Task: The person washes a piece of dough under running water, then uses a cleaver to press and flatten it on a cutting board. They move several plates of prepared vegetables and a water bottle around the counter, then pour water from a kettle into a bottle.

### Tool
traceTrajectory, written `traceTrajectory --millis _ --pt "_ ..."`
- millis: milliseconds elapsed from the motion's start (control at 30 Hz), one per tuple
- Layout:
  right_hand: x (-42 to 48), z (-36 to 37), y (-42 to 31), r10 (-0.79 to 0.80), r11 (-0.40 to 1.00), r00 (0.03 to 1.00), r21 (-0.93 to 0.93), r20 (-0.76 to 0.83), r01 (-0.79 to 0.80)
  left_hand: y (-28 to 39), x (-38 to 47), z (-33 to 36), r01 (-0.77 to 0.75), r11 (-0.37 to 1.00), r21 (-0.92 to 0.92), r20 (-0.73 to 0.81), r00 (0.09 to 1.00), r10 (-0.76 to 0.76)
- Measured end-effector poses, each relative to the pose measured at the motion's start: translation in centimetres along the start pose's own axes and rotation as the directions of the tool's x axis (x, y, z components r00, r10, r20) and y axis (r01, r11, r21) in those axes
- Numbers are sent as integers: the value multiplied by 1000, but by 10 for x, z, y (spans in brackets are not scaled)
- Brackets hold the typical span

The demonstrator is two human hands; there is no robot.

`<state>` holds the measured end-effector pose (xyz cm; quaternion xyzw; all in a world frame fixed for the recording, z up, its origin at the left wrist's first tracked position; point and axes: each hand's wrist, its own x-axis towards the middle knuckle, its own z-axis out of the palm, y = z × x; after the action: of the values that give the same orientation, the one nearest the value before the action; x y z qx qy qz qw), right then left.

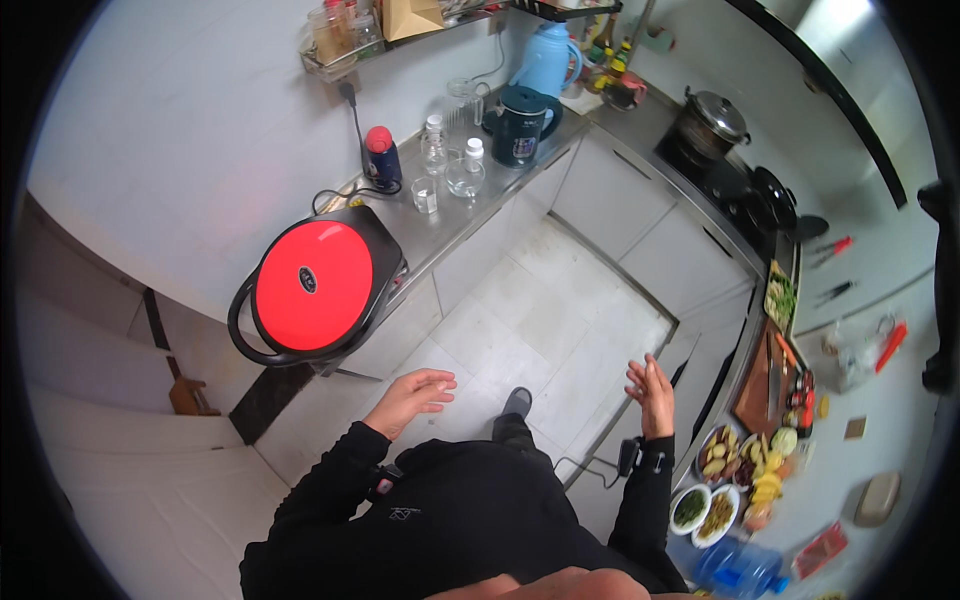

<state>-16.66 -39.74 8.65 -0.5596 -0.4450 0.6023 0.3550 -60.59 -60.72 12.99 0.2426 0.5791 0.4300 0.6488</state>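
Note:
My left hand (411,400) is held over the floor tiles, fingers apart, with nothing in it. Up and to its left, a round electric griddle with a red lid (315,289) and a black loop handle sits closed at the near end of the steel counter. My right hand (652,391) is raised beside the right-hand cabinets, also holding nothing. A small black device with a cable (628,456) is at my right wrist. Beyond the griddle stand a dark blue flask with a red cap (381,159), a small glass (424,196) and a dark green electric kettle (520,127).
The steel counter (487,187) bends around the corner to a steel pot (712,124) on the hob. Along the right side lie a cutting board (754,386) with a knife, plates of food (688,510), bananas (766,487) and a large blue water bottle (739,568). A wooden stool (192,396) is at left.

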Motion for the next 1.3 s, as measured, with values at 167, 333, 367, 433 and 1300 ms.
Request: traceTrajectory --millis 167,333,367,433,1300 --pt "159 26 -80 -25 994 966 -94 257 51 37 34 40 -33 997 -63 -114 993 25" --pt "304 88 -149 -42 969 920 -208 391 133 56 74 56 -93 982 -163 -244 968 51" --pt "328 103 -159 -32 965 903 -222 428 139 56 80 56 -103 977 -188 -274 961 48" --pt "375 137 -179 -30 952 874 -252 484 173 59 94 53 -116 968 -223 -330 943 38" --pt "654 327 -276 24 747 617 -424 786 511 209 324 -16 -235 926 -294 -416 904 98"
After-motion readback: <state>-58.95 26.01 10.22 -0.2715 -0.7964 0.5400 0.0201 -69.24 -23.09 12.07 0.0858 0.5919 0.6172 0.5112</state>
